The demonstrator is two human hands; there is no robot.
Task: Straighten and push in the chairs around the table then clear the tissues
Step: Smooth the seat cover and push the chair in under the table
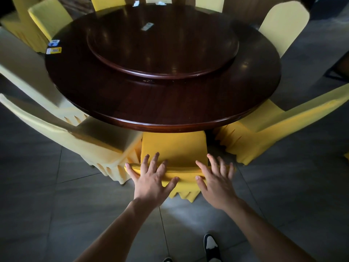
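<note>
Under both grips: a yellow-covered chair (173,148) is being pressed at the top of its backrest, its seat already tucked beneath the counter (188,103) rim.
Left grip (151,178): is being held spread, fingers straight and fanned over the backrest's top edge, thumb lying along its near face.
Right grip (215,178): is being held spread likewise, fingers laid flat across the backrest's other end, thumb pointing toward the left grip.
Beyond the grips: the round dark wooden counter is being topped by a raised turntable (162,46) at its middle.
Left of the left grip: a neighbouring chair (90,137) is being shown angled, its skirt touching the pressed chair's side.
Right of the right grip: another chair (264,129) is being shown turned aside from the counter, near the pressed chair.
Far beyond the grips: two white tissues (136,3) are being seen at the counter's far rim, with a small packet (147,26) on the turntable.
Far ahead and left of the left grip: two small packets (54,47) are being seen at the counter's edge.
Below the arms: a tiled floor (56,205) and a dark-and-white shoe (211,246) are being shown.
</note>
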